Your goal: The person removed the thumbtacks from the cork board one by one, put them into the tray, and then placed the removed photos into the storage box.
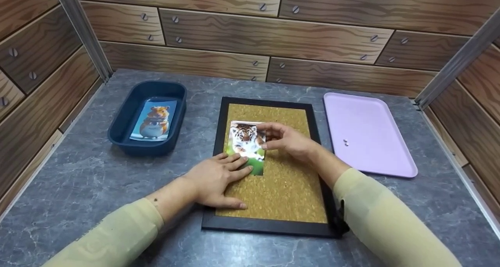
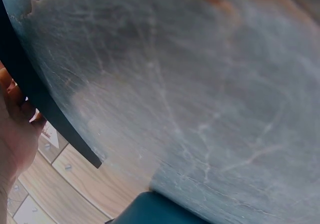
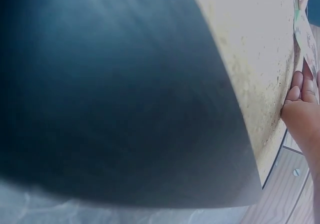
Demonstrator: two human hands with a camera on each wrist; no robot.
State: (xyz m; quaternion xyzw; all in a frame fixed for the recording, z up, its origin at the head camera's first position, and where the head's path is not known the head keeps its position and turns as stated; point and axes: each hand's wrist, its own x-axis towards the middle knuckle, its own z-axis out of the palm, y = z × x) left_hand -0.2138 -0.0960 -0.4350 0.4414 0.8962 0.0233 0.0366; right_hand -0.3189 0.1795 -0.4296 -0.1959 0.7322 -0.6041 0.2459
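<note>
A framed cork board [image 1: 289, 189] lies on the table with a tiger picture [image 1: 256, 167] on its upper left part. My left hand [image 1: 218, 179] rests on the board's left side, its extended fingers pressing the picture's lower left and its thumb on the cork. At the picture's right edge, my right hand [image 1: 291, 140] pinches it between thumb and index finger, the other fingers curled beneath. In the right wrist view the picture [image 3: 306, 39] appears partly raised from the cork beside the right hand [image 3: 300, 116]. The black frame [image 2: 45, 104] crosses the left wrist view.
To the left stands a dark blue tub [image 1: 177, 132] holding a hamster picture [image 1: 154, 120]. On the right is a lilac tray [image 1: 375, 134] with a couple of tiny shiny pieces [image 1: 346, 142]. Wood-patterned walls [image 1: 218, 31] close off the table's back and sides.
</note>
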